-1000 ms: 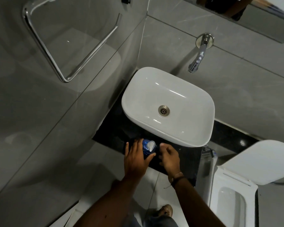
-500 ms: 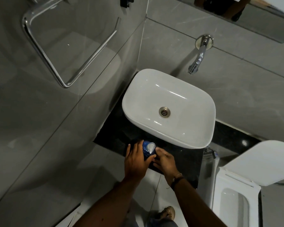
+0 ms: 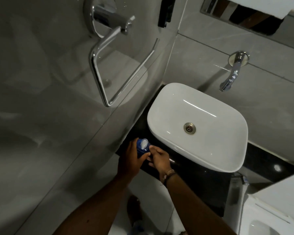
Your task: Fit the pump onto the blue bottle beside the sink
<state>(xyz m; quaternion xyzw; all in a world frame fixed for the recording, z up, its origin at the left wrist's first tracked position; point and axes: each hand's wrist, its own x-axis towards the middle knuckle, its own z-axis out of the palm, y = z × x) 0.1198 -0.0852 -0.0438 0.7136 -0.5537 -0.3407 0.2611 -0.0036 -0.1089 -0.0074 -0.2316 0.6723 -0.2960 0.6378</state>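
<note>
Both hands meet low in the middle of the frame: the left hand [image 3: 129, 158] is curled around the blue bottle [image 3: 141, 148], fingers closed on its side, most likely to steady it against twisting, while the right hand [image 3: 159, 158] comes in from the right with its fingertips pinched at the bottle's neck just below the white pump [image 3: 144, 143], which I judge to be the turning or pressing hand. From there, the biggest thing around them is the grey tiled wall [image 3: 41, 82] filling the left and top of the frame, bearing a chrome towel ring [image 3: 112, 72] in the upper middle. Next comes the white sink [image 3: 227, 150], right of centre, with its drain [image 3: 189, 127] and a chrome tap [image 3: 231, 77] reaching out from the wall above it. Below and around the sink runs the black tabletop [image 3: 202, 187], and the bottle seems to stand on its left end, just beside the sink's near left corner. The pump already sits on top of the bottle, its white head tilted slightly; whether it is fully seated cannot be told, so the fitting looks close to done rather than finished.
</note>
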